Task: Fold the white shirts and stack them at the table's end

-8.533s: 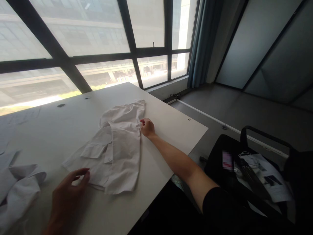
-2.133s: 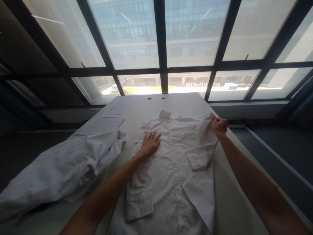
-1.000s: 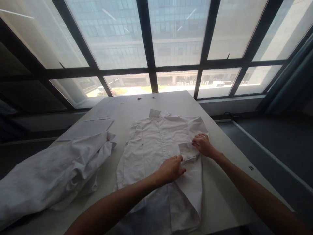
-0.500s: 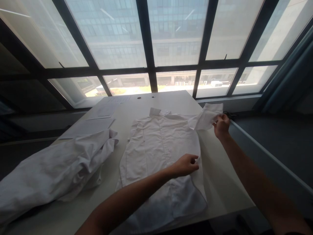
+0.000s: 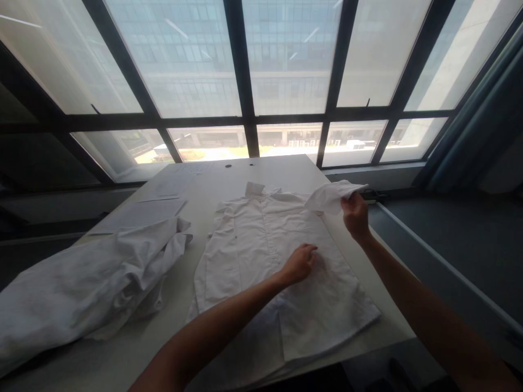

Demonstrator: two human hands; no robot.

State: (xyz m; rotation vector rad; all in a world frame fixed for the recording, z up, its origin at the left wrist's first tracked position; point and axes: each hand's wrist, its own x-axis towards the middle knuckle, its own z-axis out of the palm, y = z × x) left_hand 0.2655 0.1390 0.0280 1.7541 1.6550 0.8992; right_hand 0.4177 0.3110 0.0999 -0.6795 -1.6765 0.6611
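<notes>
A white button-up shirt (image 5: 261,256) lies front up on the white table (image 5: 286,169), collar toward the window. My right hand (image 5: 354,215) pinches the shirt's right sleeve (image 5: 330,195) and holds it lifted off the table at the shirt's upper right. My left hand (image 5: 300,262) rests flat on the right side of the shirt's front, fingers together, pressing the cloth down.
A heap of crumpled white garments (image 5: 81,283) covers the table's left side. Sheets of paper (image 5: 143,209) lie behind it. Two cable holes (image 5: 239,165) sit near the far edge. Large windows stand behind; the table's right edge drops to grey floor.
The folded-in right sleeve has been pulled out to the right and lifted. My left hand slid from the shirt's right edge onto its front, and the shirt's right side now lies spread flat.
</notes>
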